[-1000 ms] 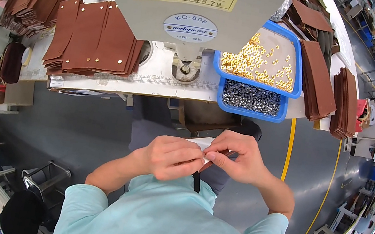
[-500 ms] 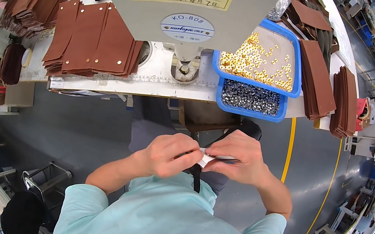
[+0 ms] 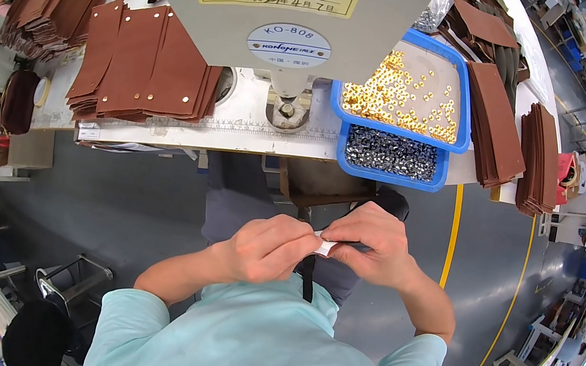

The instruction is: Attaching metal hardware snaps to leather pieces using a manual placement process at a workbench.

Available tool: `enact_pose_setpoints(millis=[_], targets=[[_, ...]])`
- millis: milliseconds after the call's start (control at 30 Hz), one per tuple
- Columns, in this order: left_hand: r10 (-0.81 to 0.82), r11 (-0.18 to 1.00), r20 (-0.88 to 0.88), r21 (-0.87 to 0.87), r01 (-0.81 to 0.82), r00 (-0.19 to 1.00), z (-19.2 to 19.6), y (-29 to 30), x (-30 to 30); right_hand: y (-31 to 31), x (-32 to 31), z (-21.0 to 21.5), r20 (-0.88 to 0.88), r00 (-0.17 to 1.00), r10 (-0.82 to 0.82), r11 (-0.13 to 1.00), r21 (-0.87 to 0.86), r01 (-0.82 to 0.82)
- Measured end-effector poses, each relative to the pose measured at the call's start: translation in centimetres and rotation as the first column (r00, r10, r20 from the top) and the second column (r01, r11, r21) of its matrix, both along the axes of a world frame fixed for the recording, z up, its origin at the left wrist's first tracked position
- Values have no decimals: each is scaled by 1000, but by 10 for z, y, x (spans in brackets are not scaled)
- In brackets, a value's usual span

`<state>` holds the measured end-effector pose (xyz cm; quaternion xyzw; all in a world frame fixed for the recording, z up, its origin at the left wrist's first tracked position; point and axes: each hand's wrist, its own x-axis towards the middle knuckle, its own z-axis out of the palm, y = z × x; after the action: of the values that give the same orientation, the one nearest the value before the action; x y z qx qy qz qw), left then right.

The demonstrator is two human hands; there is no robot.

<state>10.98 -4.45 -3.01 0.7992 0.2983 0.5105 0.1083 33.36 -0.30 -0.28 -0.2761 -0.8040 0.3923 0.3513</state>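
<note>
The person's pale blue-green shirt (image 3: 268,340) is closest, well out in front of the machine (image 3: 285,16), with a black strap (image 3: 307,285) at its upper edge. Between shirt and machine, the hands almost meet. The left hand (image 3: 271,248) is narrow, fingers bent and drawn together, their tips on the left end of a small white piece (image 3: 324,248); its thumb is hidden. The right hand (image 3: 371,243) pinches the right side of the same piece, index finger above and thumb below. The piece is in front of the machine, held off the table between both sets of fingertips; they cover much of it, so its full shape cannot be told. Beyond the hands, grey trousers (image 3: 233,196) reach toward the space under the machine.

Next comes the white table (image 3: 324,120), with a ruler (image 3: 247,132) running along its front edge just before the machine. Right of the machine, a blue tray (image 3: 467,111) of gold rings (image 3: 367,101) overlaps a lower tray (image 3: 389,178) of dark studs (image 3: 389,154). Left of the machine lie brown panels (image 3: 132,62), several dotted with shiny round fasteners. Farther right of it are two stacks of brown strips (image 3: 497,131). Farther left, beyond the panels, rises another brown pile (image 3: 57,0). Clear plastic (image 3: 437,7) sits to the machine's right, behind the trays
</note>
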Motion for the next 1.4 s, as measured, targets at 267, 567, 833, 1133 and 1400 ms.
enact_pose_setpoints(millis=[267, 567, 833, 1133, 1400], targets=[[63, 981, 59, -189, -51, 996, 23, 2, 7, -3, -5, 3, 27, 997, -75, 949, 309, 63], [85, 972, -54, -217, -95, 995, 15, 0, 12, -11, -12, -2, -23, 990, -141, 906, 400, 138], [128, 962, -110, -228, -150, 986, 16, -2, -7, -14, -5, -3, -49, 994, -103, 993, -61, 100], [152, 863, 311, -505, 27, 938, -13, 3, -21, -20, 24, -15, 393, 919, 38, 929, -352, 112], [205, 960, -3, -193, -202, 979, -14, 12, -23, -22, 22, -22, 277, 903, -329, 809, 575, 119]])
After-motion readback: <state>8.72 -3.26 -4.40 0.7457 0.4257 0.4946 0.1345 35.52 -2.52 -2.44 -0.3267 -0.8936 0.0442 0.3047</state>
